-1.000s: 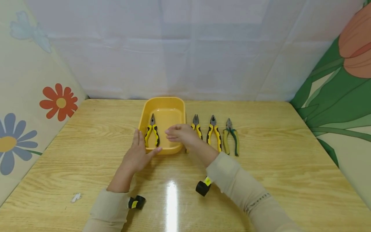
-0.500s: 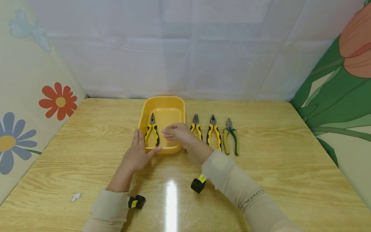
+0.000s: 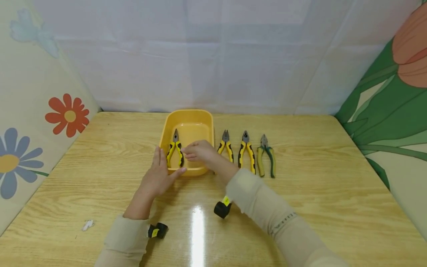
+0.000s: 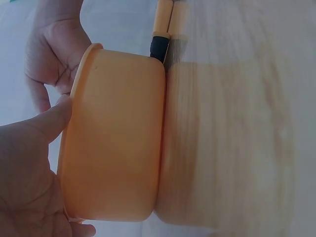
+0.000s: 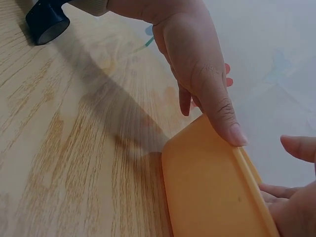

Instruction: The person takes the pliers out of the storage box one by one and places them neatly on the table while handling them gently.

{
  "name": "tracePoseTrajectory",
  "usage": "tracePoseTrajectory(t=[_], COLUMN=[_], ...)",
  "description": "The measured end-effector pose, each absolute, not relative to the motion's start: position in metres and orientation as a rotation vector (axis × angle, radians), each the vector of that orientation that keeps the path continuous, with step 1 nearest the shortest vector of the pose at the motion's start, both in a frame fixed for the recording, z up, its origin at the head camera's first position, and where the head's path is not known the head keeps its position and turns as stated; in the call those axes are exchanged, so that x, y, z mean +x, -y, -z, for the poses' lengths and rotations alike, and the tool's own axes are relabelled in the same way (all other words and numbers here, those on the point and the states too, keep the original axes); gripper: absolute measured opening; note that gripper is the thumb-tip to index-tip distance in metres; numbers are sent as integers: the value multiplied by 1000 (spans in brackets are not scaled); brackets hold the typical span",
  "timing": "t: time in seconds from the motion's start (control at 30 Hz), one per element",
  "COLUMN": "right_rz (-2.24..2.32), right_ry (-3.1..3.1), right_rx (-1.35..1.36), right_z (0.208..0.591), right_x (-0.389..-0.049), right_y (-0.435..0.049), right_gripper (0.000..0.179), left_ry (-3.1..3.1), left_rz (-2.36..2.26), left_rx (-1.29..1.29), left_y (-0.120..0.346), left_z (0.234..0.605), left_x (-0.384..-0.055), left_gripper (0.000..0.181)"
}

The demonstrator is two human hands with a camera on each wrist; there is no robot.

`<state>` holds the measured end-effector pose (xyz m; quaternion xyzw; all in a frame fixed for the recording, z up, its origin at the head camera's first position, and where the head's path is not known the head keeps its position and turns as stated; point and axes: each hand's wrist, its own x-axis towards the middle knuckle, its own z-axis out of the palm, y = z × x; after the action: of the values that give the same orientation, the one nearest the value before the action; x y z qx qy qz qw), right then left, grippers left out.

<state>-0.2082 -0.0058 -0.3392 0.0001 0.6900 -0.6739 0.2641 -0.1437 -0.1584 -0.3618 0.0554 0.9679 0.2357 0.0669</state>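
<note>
A yellow plastic tray (image 3: 208,128) holds long-nose pliers (image 3: 175,148) with yellow and black handles on its left side. My left hand (image 3: 156,174) rests at the tray's front left corner. Its fingers lie straight along the outer left wall, and its thumb touches the front rim. My right hand (image 3: 201,152) is over the tray's right half, fingertips close to the right handle of the pliers; contact is unclear. In the right wrist view, thumb and fingers (image 5: 279,191) of the right hand stand apart, nothing seen between them. Its forearm partly covers the nearest pliers outside the tray.
To the tray's right lie yellow-black pliers (image 3: 229,150), more yellow-black pliers (image 3: 246,152) and green-handled cutting pliers (image 3: 265,155). A white scrap (image 3: 88,224) lies on the wooden table (image 3: 317,207). Black wrist cameras hang under both sleeves. A white cloth stands behind.
My right hand has moved left inside the tray, closer to the pliers lying there. My left hand stays at the tray's corner. The tray and tools have not moved.
</note>
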Motion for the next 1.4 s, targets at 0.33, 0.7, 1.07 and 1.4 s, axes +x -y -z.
tracePoseTrajectory(t=[0.33,0.7,1.07,1.4], right_rz=[1826,1803,1703,1691], right_ry=[-1844,-1887,-1971,-1980], right_rx=[100,198,231,301], right_z=[341,348,353,355], right_x=[-211,-217,-220,-221], right_y=[15,21,29,34], right_gripper=[34,49,48,45], left_ry=[-2906,-2911,-2913,-2910], left_rz=[-727,-728,-715,-711], left_rx=[150,148,161,155], left_y=[157,157,159,159], left_z=[363,364,362,361], left_x=[-145,-145,-145,-144], left_gripper=[97,95,99,99])
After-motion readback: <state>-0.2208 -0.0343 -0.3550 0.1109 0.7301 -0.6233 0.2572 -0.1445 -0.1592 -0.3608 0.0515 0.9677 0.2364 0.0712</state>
